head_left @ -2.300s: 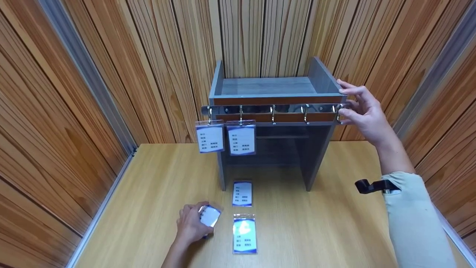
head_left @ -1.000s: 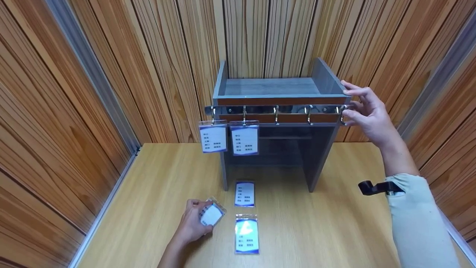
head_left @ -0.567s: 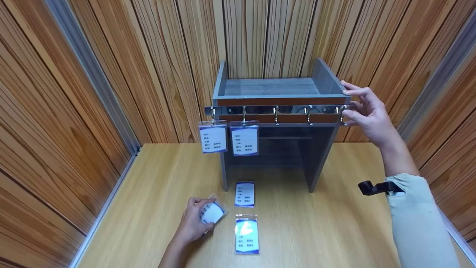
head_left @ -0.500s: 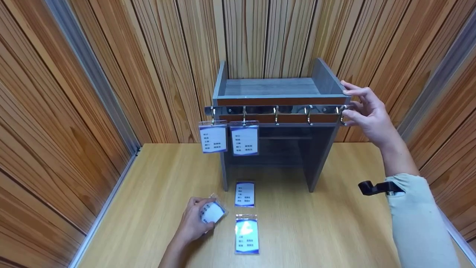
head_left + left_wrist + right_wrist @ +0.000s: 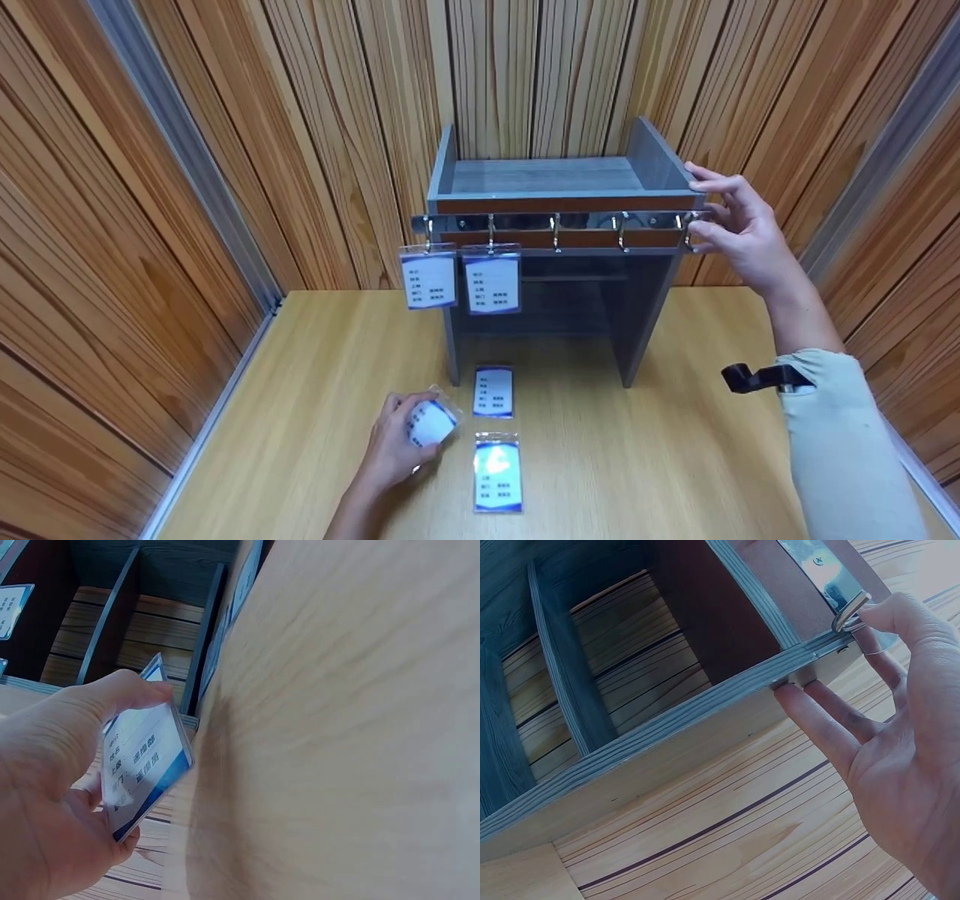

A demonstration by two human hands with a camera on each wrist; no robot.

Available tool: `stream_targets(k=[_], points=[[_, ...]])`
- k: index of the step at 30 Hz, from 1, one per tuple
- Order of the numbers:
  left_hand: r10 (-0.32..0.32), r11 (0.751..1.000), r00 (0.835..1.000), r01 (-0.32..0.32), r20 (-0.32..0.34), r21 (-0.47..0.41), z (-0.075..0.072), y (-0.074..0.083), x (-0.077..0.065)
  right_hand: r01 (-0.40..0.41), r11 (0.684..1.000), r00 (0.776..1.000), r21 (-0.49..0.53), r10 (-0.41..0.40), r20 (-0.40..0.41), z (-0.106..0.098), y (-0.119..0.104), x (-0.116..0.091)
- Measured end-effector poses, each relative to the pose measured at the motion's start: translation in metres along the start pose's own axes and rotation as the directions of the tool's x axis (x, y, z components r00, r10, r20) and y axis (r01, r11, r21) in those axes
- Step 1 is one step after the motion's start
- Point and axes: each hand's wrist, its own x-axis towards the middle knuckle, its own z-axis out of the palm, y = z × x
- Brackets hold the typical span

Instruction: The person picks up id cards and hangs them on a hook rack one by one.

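My left hand (image 5: 394, 442) pinches a clear-sleeved ID badge (image 5: 433, 424) between thumb and fingers, low over the table left of the shelf. Tilted in the left wrist view, the badge (image 5: 146, 761) shows its printed face and a blue corner. My right hand (image 5: 742, 229) grips the right front corner of the grey shelf unit (image 5: 546, 174). In the right wrist view its thumb lies by the end hook (image 5: 851, 613), fingertips against the side panel. Two badges, one on the far-left hook (image 5: 429, 279) and one beside it (image 5: 493, 283), hang from the metal hook rail (image 5: 525, 222).
Two more badges lie face up on the wooden table (image 5: 585, 465): a nearer badge (image 5: 498, 480) with glare on it and a farther badge (image 5: 493, 391) before the shelf opening. Bare hooks, such as the middle hook (image 5: 556, 232), line the rail's right part. Wood-plank walls enclose the table.
My left hand has shifted slightly right and away from me, turning the badge so more of its clear top edge shows. My right hand keeps its place on the shelf corner.
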Motion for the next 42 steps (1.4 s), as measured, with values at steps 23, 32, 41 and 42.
stream_targets(k=[23, 32, 41, 42], points=[[0.053, 0.994, 0.99, -0.064, -0.133, -0.085, 0.024, 0.022, 0.0, -0.001, 1.0, 1.0, -0.018, 0.001, -0.002, 0.0, 0.001, 0.0], [0.106, 0.98, 0.977, -0.134, -0.183, -0.15, 0.034, 0.032, 0.002, -0.002, 1.0, 1.0, -0.023, 0.002, 0.004, 0.0, 0.0, 0.001], [0.158, 0.963, 0.967, -0.195, -0.198, -0.185, 0.044, 0.043, 0.007, -0.004, 1.0, 1.0, -0.001, 0.004, 0.002, 0.0, 0.001, 0.0], [0.166, 0.96, 0.965, -0.205, -0.203, -0.189, 0.045, 0.045, 0.007, -0.004, 1.0, 1.0, 0.0, 0.004, 0.003, 0.0, 0.001, 0.0]])
